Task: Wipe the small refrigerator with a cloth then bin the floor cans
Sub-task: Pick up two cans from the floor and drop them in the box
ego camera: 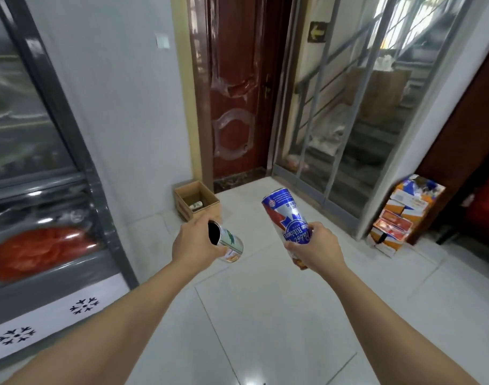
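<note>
Both arms extend fwd over white tiled floor (265, 315). Left hand (194, 243) grips short white can (228, 244), fingers curled round it, dark open end tilted up-left. Right hand (314, 252) grips tall blue can (286, 218) at its lower end, fingers wrapped; can upside down, leaning left. Cardboard box (197, 202) sits open-topped in corner ahead, against wall, just left of red door (237, 93); one can (196, 206) lies inside. Refrigerator (43, 190) w/ glass front lines left edge. Printed cartons (398, 215) stacked at right. Floor between hands and box unobstructed.
</note>
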### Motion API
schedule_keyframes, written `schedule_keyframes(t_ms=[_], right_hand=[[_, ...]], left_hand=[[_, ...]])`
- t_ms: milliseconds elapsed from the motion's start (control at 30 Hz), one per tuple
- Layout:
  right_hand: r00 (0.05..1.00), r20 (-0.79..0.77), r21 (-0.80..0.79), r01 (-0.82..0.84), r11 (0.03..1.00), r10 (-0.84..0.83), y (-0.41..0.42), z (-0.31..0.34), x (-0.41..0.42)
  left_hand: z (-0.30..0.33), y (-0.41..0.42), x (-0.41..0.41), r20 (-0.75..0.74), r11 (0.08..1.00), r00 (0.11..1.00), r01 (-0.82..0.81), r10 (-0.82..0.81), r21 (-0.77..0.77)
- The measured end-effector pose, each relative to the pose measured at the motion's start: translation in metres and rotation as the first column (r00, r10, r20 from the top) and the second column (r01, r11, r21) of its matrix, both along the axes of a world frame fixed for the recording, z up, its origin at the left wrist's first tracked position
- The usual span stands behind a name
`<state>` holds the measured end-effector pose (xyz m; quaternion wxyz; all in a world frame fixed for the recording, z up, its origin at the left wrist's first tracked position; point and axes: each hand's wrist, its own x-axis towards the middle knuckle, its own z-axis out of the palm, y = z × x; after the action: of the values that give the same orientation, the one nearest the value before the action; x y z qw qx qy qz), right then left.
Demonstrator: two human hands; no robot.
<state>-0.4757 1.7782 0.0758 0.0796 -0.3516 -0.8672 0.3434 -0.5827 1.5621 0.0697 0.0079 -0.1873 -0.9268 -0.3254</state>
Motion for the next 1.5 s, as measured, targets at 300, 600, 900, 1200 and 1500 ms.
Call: schedule_keyframes(t_ms=[300,600,900,1200,1500], right_hand=[[0.999,0.027,0.020,0.020,1.000,-0.021,0.104,0.000,-0.165],[0.998,0.050,-0.004,-0.033,0.999,0.033,0.202,-0.011,-0.318],[0.975,0.083,0.005,-0.205,0.979,0.204,0.323,-0.024,-0.496],[0.913,0.076,-0.006,-0.401,0.916,0.401,0.369,-0.054,-0.650],[0.852,0.134,0.001,-0.510,0.860,0.505,0.386,-0.071,-0.804]], left_hand=[[-0.005,0.099,-0.183,0.023,1.000,1.000,-0.021,0.020,0.019],[-0.008,0.202,-0.321,0.016,0.999,0.999,-0.041,0.041,-0.024],[-0.013,0.308,-0.444,0.063,0.968,0.967,-0.250,0.248,0.012],[-0.029,0.346,-0.549,0.081,0.902,0.899,-0.429,0.431,-0.041],[-0.061,0.369,-0.694,0.129,0.866,0.857,-0.500,0.499,-0.029]])
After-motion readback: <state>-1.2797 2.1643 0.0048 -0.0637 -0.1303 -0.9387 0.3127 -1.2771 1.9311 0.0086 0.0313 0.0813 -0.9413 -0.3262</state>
